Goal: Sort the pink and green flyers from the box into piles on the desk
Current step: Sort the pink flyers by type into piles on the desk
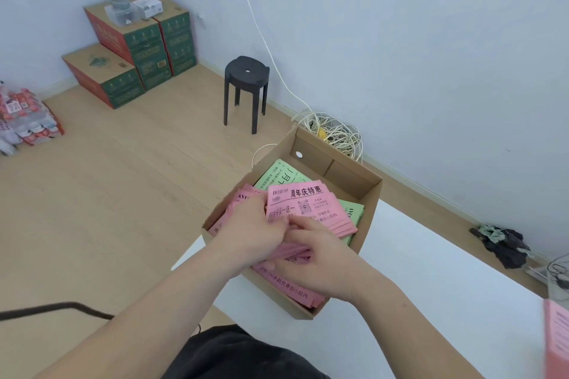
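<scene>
Now, left hand [246, 237]: curled round pink flyers [308, 203] in box [354, 177].
Right hand [323, 261]: pink flyers are pinched.
Risk: interleaved green flyers [278, 174] could be lifted along.

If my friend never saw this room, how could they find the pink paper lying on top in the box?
Find the white desk, then the open cardboard box at its end. The pink flyer lies uppermost inside, partly under the right hand. Unlike the green flyers behind it and the half-hidden pink ones, it shows a big black headline and a square code.
</scene>
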The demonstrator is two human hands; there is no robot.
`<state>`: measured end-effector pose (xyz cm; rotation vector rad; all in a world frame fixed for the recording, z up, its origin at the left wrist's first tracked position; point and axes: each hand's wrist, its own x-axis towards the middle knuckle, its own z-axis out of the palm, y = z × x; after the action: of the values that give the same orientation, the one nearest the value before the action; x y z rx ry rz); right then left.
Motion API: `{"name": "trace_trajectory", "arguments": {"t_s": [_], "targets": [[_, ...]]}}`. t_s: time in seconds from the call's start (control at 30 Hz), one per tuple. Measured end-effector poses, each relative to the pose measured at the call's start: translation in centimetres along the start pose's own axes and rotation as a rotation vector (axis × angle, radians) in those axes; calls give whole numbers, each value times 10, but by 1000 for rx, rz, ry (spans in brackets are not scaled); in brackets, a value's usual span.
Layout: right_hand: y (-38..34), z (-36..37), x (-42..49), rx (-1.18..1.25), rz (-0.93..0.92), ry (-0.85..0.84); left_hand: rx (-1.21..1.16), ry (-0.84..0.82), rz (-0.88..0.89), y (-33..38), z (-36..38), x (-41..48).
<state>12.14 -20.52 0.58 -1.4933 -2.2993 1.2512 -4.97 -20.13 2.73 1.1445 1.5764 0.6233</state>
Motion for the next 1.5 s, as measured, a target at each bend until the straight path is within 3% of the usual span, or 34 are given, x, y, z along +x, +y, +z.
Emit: {"name": "trace_trajectory", "arguments": {"t_s": [0.07, 0.13, 0.23, 0.37, 0.47, 0.7, 0.87, 1.2, 1.5], "targets": [[4, -9, -12, 77, 95, 25, 112, 113, 62, -6, 2, -2], [15, -21, -24, 207, 157, 276, 120, 195, 138, -1, 2, -11], [33, -49, -45, 347, 222, 633, -52, 204, 255, 18, 4, -28], [51, -96, -80, 724, 138, 562, -167, 80, 385, 51, 11, -46], [67, -110, -110, 803, 157, 550, -95, 10, 442, 62, 33, -49], [132, -78, -175, 826, 412, 914, -13, -38, 355, 43, 143, -41], [181, -43, -214, 868, 466, 1116, -22, -146, 293, 15, 212, -33], [221, -2, -221, 868, 542, 1164, -5, -166, 121, -18, 246, -16], [223, 4, -212, 911, 570, 1027, -108, -117, 90, -15, 264, -15]]}}
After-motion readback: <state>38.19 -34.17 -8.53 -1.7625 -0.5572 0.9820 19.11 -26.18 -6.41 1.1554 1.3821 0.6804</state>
